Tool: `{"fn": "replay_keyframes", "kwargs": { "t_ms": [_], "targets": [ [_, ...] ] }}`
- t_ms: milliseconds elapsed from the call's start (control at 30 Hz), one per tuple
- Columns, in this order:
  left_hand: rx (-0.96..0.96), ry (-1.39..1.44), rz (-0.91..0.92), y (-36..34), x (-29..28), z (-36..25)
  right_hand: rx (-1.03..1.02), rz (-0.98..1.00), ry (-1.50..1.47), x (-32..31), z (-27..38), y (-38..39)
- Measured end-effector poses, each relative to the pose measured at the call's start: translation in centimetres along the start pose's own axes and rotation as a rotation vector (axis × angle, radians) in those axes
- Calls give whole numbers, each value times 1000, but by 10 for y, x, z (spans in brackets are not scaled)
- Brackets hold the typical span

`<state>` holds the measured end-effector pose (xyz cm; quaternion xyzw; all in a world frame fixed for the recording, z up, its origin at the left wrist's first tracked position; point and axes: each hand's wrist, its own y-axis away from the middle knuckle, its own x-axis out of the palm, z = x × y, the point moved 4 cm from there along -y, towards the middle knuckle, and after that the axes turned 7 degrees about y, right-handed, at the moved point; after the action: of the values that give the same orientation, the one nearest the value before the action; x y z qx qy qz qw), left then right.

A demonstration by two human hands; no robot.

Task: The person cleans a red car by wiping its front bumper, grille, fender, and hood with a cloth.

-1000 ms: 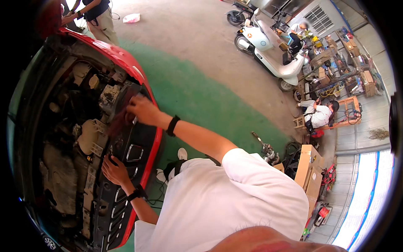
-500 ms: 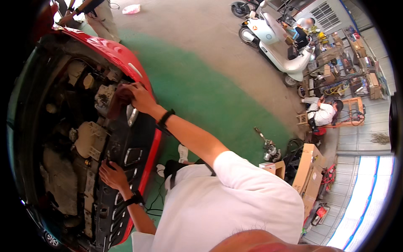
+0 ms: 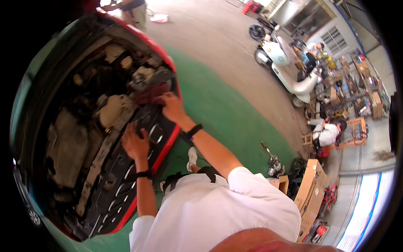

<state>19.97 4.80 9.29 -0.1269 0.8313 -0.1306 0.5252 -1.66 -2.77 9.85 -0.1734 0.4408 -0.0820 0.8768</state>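
Right hand [image 3: 173, 110] grasping maroon cloth [image 3: 152, 93]; left hand [image 3: 136, 143] loosely spread, on black panel [image 3: 119, 171]

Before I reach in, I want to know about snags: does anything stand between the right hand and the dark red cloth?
Nothing visible does: the right hand is directly on the dark red cloth. The left hand is at the black panel, beside them rather than between.
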Motion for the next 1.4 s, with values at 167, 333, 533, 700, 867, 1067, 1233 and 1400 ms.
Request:
{"fn": "replay_keyframes", "kwargs": {
  "t_ms": [167, 333, 533, 700, 867, 1067, 1233, 1400],
  "targets": [
    [166, 356, -65, 21, -31, 10, 10, -15, -126, -38, 92, 49],
    [-78, 1175, 569, 75, -55, 44, -86, 404, -425, -39, 183, 131],
    [88, 658, -146, 118, -150, 109, -19, 355, -303, -21, 209, 172],
    [139, 298, -151, 152, -162, 179, -304, 388, -197, 68, 225, 193],
    [141, 183, -60, 195, -185, 172, -475, 449, -11, 119, 258, 213],
    [-47, -35, -78, 274, -214, 226, -541, 420, 133, 116, 247, 218],
    [-616, 287, -401, 369, -232, 330, -574, 419, 103, 121, 247, 217],
    [-673, 110, -932, 351, -310, 358, -506, 424, 107, 122, 252, 221]
  ]
}}
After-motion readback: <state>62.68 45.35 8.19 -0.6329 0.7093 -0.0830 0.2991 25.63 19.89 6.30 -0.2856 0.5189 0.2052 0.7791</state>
